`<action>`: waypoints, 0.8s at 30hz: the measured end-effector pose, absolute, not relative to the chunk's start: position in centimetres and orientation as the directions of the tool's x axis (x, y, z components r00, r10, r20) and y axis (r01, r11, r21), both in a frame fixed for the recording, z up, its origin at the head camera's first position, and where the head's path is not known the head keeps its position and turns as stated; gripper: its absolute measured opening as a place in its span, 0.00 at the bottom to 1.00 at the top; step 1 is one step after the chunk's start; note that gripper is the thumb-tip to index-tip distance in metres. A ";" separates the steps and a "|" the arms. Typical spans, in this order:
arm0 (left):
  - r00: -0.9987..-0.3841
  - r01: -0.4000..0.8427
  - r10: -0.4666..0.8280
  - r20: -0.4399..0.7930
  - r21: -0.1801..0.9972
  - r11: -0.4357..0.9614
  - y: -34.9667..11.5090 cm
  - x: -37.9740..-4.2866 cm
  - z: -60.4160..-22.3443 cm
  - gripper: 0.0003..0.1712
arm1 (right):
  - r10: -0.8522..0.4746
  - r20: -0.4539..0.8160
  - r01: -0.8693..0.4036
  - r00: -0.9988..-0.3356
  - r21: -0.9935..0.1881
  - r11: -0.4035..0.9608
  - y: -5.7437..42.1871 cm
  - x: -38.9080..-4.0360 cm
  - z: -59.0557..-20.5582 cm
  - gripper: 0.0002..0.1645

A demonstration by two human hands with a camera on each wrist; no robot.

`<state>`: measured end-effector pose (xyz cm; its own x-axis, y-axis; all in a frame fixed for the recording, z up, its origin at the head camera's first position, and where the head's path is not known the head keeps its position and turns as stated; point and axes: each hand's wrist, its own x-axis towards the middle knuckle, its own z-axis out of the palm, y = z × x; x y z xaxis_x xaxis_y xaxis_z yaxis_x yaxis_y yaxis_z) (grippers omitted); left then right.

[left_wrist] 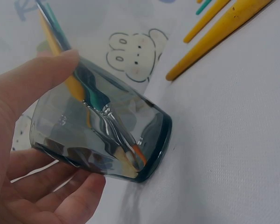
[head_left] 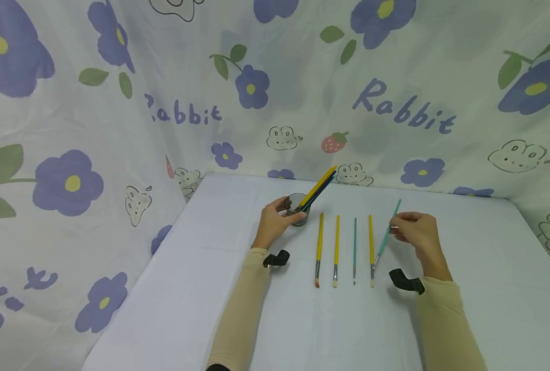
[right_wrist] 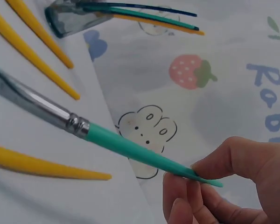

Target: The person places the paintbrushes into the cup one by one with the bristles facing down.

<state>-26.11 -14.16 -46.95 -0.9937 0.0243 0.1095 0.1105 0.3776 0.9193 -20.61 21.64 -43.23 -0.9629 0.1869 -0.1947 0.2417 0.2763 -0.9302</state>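
My left hand point(head_left: 272, 221) grips a clear drinking glass point(left_wrist: 147, 123), with the thumb at its rim and the fingers along its side. Inside the glass, paintbrushes lean with bristles down; yellow, teal and dark blue handles point(right_wrist: 154, 9) show. Between thumb and fingers, my right hand point(head_left: 416, 229) pinches a teal paintbrush point(right_wrist: 126, 147) near its handle end, bristle end pointing down. In the head view its lower end overlaps the rightmost yellow paintbrush point(head_left: 371, 242); whether they touch I cannot tell.
Left of that yellow paintbrush, in a row on the white table point(head_left: 163, 288), lie a thin teal paintbrush point(head_left: 355, 242) and two more yellow ones, a middle one point(head_left: 337, 242) and a left one point(head_left: 320, 239). A flower-and-rabbit printed cloth point(head_left: 298, 98) hangs behind.
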 end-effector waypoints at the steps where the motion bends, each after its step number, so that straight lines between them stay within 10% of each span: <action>1: -0.994 0.107 0.024 0.106 0.920 0.377 -14.2 -26.1 -46.9 0.48 | 0.185 -0.195 0.240 -0.963 -0.935 0.263 21.5 -20.6 -43.1 0.30; 24: -0.993 0.115 0.036 0.109 0.920 0.375 -14.3 -26.2 -46.9 0.48 | 0.152 -0.129 0.117 -0.980 -0.990 -0.082 17.9 -21.9 -38.9 0.13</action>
<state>-26.17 -14.28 -46.92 -0.9934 0.0359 0.1094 0.1148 0.3754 0.9197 -21.94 17.95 -38.92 -0.9799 0.1524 -0.1289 0.1174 -0.0825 -0.9897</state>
